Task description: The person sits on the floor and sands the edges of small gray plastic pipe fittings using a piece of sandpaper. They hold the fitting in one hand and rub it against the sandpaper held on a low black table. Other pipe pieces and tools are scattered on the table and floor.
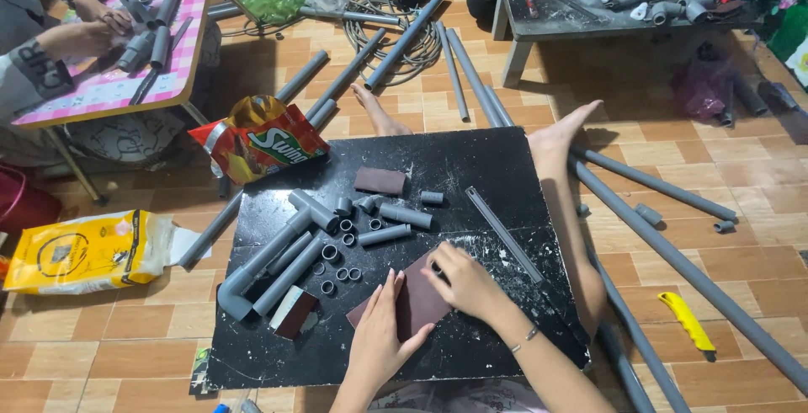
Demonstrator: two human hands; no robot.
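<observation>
The right hand [467,282] covers a small part pressed against the brown sandpaper sheet [414,302]; what it grips cannot be made out. At the upper left, another person's hands [91,26] are cut off by the frame edge. The pink bag [705,91] under the upper-right bench is blurred.

Matt brown sandpaper sheet [414,299]; grey plastic pipes [286,253]; scuffed black board [471,169]; glossy floor tiles [741,177].
</observation>
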